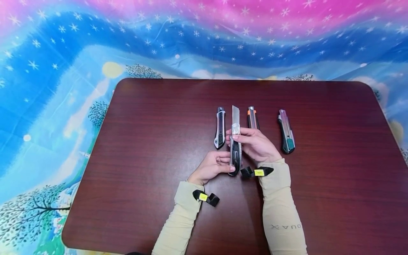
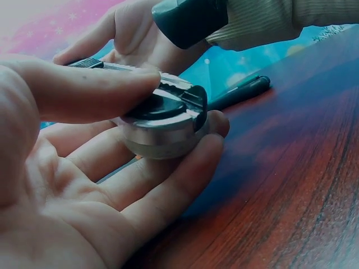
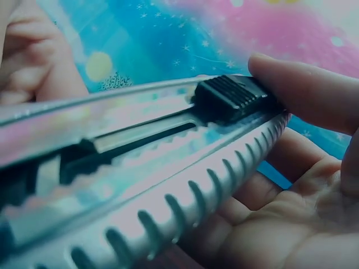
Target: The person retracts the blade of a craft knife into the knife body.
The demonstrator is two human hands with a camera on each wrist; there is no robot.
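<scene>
Both hands hold one silver and black utility knife [image 1: 236,152] upright above the table, its blade [image 1: 236,114] extended and pointing away from me. My left hand [image 1: 211,166] pinches the butt end, thumb on top and fingers beneath, as the left wrist view also shows. Higher up, near the blade's base, my right hand [image 1: 259,144] grips the body between thumb and fingers. In the right wrist view the thumb lies at the black ridged slider [image 3: 233,96], and a row of notches runs along the silver handle [image 3: 185,207].
On the brown table [image 1: 153,120] lie three more utility knives: a grey and black one [image 1: 220,127] left of the hands, an orange and black one [image 1: 253,117] partly behind the right hand, and a green and purple one [image 1: 287,132] to the right. A printed cloth [image 1: 197,42] hangs behind.
</scene>
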